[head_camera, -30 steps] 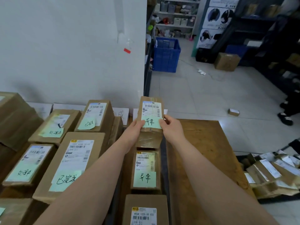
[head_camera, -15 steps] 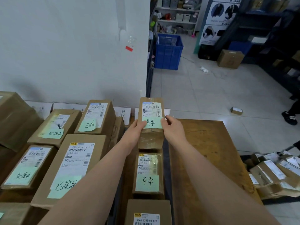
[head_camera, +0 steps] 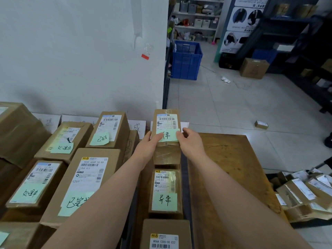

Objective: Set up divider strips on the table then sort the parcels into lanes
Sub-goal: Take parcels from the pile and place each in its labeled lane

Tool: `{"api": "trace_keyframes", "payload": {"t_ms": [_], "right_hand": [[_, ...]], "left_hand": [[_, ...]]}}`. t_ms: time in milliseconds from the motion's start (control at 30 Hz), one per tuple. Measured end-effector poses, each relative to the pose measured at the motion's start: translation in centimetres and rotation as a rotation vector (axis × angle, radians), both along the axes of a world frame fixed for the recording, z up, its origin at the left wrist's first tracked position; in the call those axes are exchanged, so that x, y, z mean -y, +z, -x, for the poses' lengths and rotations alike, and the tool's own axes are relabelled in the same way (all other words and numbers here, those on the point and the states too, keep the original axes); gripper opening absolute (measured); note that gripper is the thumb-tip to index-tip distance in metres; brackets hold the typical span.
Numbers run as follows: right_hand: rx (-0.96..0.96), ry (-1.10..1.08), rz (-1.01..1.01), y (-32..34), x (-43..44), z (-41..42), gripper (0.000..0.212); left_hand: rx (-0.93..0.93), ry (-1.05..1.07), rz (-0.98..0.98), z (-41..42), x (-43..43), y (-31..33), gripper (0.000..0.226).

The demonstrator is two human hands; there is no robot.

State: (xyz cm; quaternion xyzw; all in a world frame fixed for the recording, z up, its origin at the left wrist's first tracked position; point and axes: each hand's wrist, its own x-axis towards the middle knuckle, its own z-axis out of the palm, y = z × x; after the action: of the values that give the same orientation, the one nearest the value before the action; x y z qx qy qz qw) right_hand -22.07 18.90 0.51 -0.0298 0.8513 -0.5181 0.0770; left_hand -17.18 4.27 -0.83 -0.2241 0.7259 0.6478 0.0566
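Note:
A small brown parcel (head_camera: 167, 121) with a white shipping label and a green sticky note stands at the far end of the right-hand lane on the wooden table (head_camera: 228, 159). My left hand (head_camera: 146, 147) grips its left side, thumb on the green note. My right hand (head_camera: 191, 141) grips its right side, thumb on the note's right end. Nearer me in the same lane lie another green-noted parcel (head_camera: 166, 193) and a third parcel (head_camera: 166, 234). A dark divider strip (head_camera: 186, 186) runs along the lane's right side.
Several labelled parcels (head_camera: 84, 178) with green notes fill the lanes at left, against a white wall. White paper signs (head_camera: 138, 127) line the table's far edge. A pile of parcels (head_camera: 303, 193) lies on the floor at right. A blue crate (head_camera: 186, 60) stands beyond.
Both hands keep hold of the small parcel, which sits slightly farther toward the table's far edge. My view has tilted a little.

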Motion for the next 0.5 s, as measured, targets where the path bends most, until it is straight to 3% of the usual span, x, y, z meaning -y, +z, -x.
{"api": "trace_keyframes", "payload": {"t_ms": [67, 167, 500], "right_hand": [[-0.002, 0.009, -0.012, 0.0, 0.0, 0.0, 0.035], [-0.024, 0.034, -0.038, 0.0, -0.2, 0.0, 0.03], [-0.042, 0.005, -0.054, -0.7, -1.7, -0.4, 0.025]], "left_hand": [[0.013, 0.004, -0.003, -0.1, -0.2, 0.3, 0.063], [-0.01, -0.01, 0.004, -0.1, -0.7, 0.8, 0.04], [-0.022, -0.063, 0.032, -0.1, -1.7, 0.6, 0.045]]}}
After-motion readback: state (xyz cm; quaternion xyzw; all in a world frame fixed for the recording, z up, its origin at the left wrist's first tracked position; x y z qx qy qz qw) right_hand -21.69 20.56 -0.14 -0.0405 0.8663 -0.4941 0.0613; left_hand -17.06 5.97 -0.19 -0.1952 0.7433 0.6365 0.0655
